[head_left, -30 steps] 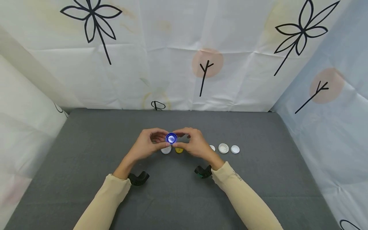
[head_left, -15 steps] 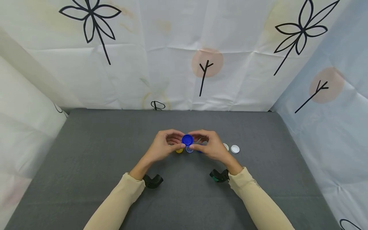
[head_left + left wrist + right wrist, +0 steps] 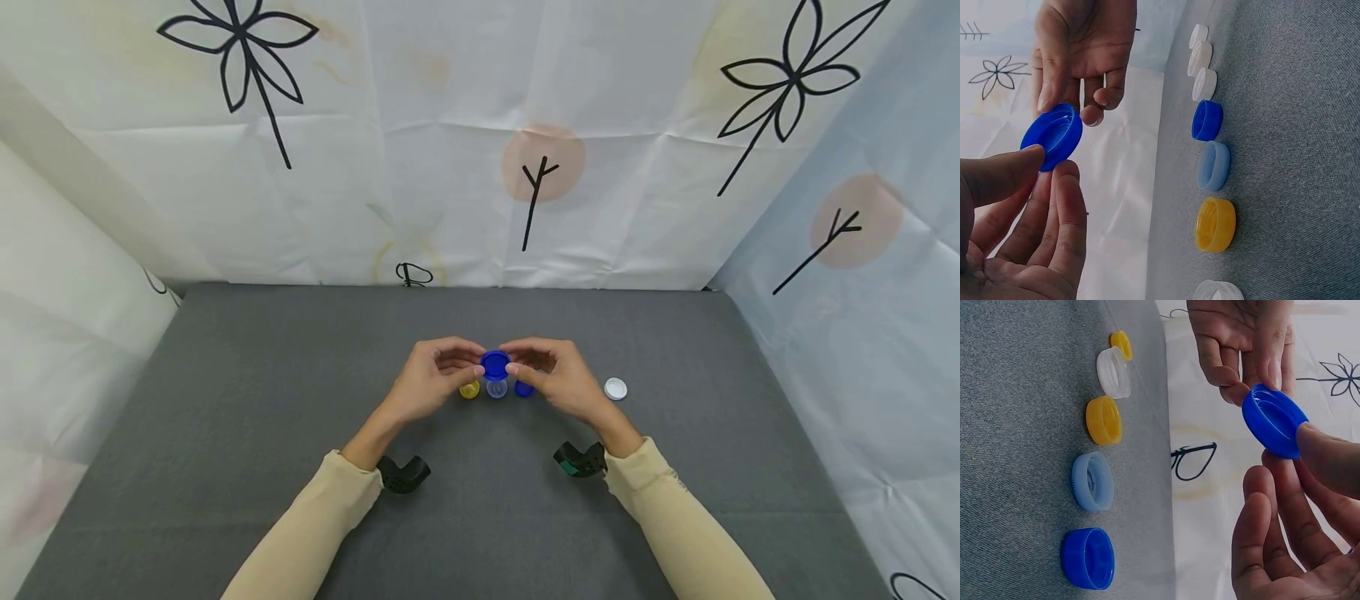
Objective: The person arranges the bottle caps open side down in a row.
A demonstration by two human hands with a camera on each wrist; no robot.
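Note:
A dark blue bottle cap (image 3: 495, 365) is held up between both hands above the grey table, its hollow side toward the head camera. My left hand (image 3: 433, 377) pinches its left edge between thumb and fingers. On the opposite edge, my right hand (image 3: 551, 375) pinches it the same way. Below, in a row on the cloth, lie a yellow cap (image 3: 1215, 225), a light blue cap (image 3: 1214, 166) and another dark blue cap (image 3: 1207, 120). Each of these stands apart from the hands.
Farther along the row are several white caps, among them one at the right end (image 3: 616, 389). Toward the left end sit a clear white cap (image 3: 1114, 372) and a small yellow cap (image 3: 1121, 345). Patterned white cloth (image 3: 450, 167) walls the table's back and sides.
Both hands have moved to the right with the blue cap, mostly in the first half second. The cap has turned, showing a deeper blue hollow.

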